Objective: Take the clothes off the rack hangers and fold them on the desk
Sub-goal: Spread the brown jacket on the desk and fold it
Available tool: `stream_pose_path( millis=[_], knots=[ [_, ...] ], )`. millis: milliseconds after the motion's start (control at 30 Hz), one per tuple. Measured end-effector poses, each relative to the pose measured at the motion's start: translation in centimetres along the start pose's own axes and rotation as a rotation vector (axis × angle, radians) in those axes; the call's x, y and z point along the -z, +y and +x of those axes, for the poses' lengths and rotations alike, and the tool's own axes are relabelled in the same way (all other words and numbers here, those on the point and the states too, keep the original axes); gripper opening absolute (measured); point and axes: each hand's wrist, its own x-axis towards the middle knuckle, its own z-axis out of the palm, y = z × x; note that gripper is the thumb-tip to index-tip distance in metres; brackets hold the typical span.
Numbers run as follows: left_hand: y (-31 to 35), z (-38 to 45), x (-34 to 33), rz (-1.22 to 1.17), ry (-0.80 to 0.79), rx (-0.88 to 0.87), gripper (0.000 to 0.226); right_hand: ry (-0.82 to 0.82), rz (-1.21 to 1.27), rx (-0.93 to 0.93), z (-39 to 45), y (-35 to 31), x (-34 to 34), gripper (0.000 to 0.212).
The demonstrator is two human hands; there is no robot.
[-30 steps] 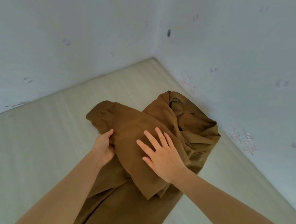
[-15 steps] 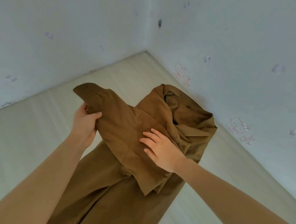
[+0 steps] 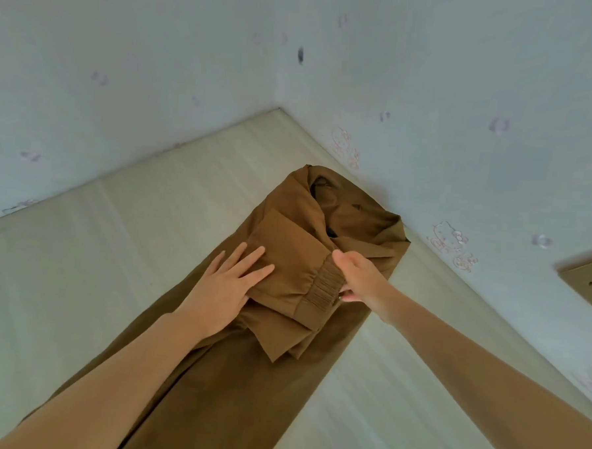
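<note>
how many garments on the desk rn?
1. A brown jacket lies lengthwise on the desk toward the wall corner; left hand presses it flat, right hand pinches its ribbed cuff. Others could lie outside the view.

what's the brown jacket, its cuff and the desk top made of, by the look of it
Brown jacket: looks like smooth, matte woven cloth, perhaps cotton or a blend; it creases softly with no shine. Cuff: ribbed, likely elastic knit, with close parallel ridges gathering the sleeve. Desk top: pale wood-grain surface, probably laminate; fine straight streaks, slight sheen.
</note>
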Motion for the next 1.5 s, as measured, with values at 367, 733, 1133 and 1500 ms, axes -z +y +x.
stream_pose_path(
  millis=[367,733,1133,1500],
  knots=[
    [0.7,-3.0,-1.3,0.103,-0.262,0.182,0.056,0.267,-1.250,0.407,-4.1,4.3,-2.6,0.076],
    [1.5,-2.3,-3.4,-0.050,-0.406,0.396,0.068,0.053,-1.291,0.252,0.4,5.3,-6.3,0.087],
    [3.1,-2.3,-4.2,0.020,-0.208,0.366,0.074,0.262,-1.418,0.474,-0.1,4.5,-5.2,0.102],
    [-4.4,-16.8,-3.0,0.019,-0.353,-0.094,0.085,0.286,-1.324,0.426,-13.6,14.7,-14.6,0.110]
  ],
)
